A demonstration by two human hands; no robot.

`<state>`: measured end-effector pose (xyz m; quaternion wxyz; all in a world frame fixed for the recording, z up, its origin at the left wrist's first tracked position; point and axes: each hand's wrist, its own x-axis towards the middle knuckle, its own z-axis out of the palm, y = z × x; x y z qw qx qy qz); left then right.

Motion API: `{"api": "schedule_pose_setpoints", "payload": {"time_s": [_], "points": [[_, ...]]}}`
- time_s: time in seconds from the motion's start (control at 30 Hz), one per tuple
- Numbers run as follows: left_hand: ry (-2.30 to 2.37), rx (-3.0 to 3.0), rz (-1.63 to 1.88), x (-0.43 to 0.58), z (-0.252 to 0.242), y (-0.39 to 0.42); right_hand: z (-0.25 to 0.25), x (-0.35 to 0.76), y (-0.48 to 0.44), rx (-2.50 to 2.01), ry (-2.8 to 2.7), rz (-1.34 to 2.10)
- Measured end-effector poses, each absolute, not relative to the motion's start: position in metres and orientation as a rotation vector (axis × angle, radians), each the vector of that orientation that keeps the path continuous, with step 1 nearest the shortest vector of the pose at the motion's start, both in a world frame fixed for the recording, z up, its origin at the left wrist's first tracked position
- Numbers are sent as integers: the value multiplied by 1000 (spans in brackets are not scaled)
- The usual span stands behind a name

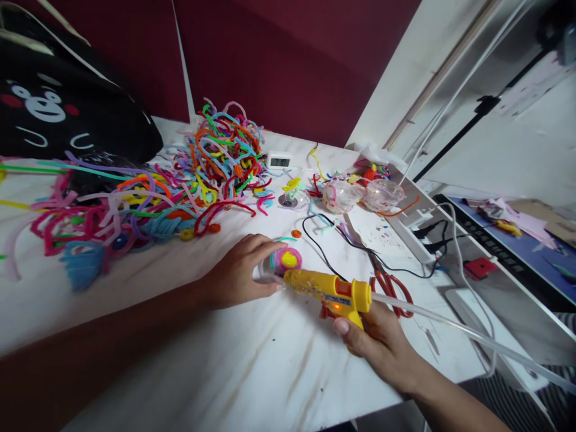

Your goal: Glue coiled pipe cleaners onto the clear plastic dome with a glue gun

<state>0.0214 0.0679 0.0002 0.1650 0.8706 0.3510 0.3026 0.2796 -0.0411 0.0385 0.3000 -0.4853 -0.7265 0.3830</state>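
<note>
My right hand [380,345] is closed around the handle of a yellow glue gun [330,291] with a clear glue stick [450,327] sticking out behind it. The gun's nozzle points left at a small clear plastic piece with a pink and yellow coiled pipe-cleaner disc [286,260] on it. My left hand [240,270] rests on the white table [252,366], fingers curled round that piece and holding it steady.
A big heap of coloured pipe cleaners [148,192] covers the table's far left. Clear decorated shells [360,193], a small digital display [279,160], red-handled scissors [389,288], a black cord [324,255] and a power strip [416,231] lie to the right. A black bear bag [58,114] sits far left.
</note>
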Motion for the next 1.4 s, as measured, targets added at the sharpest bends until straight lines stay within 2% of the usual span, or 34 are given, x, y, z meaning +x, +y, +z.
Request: {"api": "schedule_pose_setpoints", "payload": {"time_s": [0.2, 0.43, 0.7, 1.4], "points": [[1033, 2485, 883, 24, 2, 67, 43, 270, -44, -1200, -2113, 662], [1067, 2493, 879, 25, -1, 69, 40, 268, -41, -1042, -2200, 423], [974, 2576, 700, 26, -1, 78, 40, 269, -41, -1046, -2223, 343], [1102, 2517, 810, 29, 0, 75, 32, 267, -31, -991, -2274, 180]]}}
